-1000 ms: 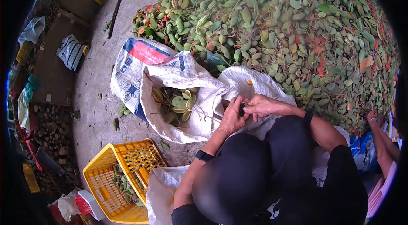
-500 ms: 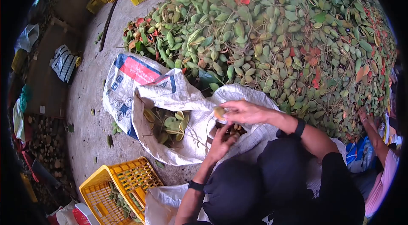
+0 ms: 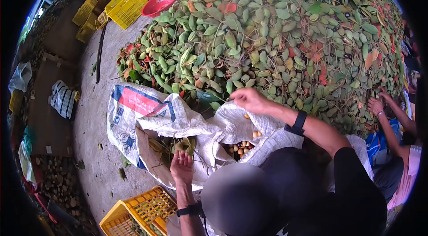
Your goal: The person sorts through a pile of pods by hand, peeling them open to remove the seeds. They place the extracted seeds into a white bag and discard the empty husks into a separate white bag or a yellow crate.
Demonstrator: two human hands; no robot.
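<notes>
My left hand (image 3: 181, 167) is over the mouth of a printed white sack (image 3: 147, 111), fingers extended and slightly parted. Beside its fingertips lie opened green husks (image 3: 189, 144) inside that sack. Reaching to the near edge of a big heap of green pods (image 3: 249, 44), my right hand (image 3: 250, 100) has its fingers stretched forward and nothing visible in them. Below it sits a second white sack (image 3: 276, 140), with brown and tan seeds (image 3: 240, 149) showing in its opening.
A yellow crate (image 3: 151, 204) with green pods stands at lower left. Another yellow crate (image 3: 126, 6) and a red basin (image 3: 160, 3) are at the back. Another person's hands (image 3: 378, 104) touch the heap at right. A dark stick (image 3: 100, 55) lies on the concrete.
The tan piece that was in my right hand is gone from it, and that hand has moved toward the heap. My left hand went from the seed sack to the husk sack.
</notes>
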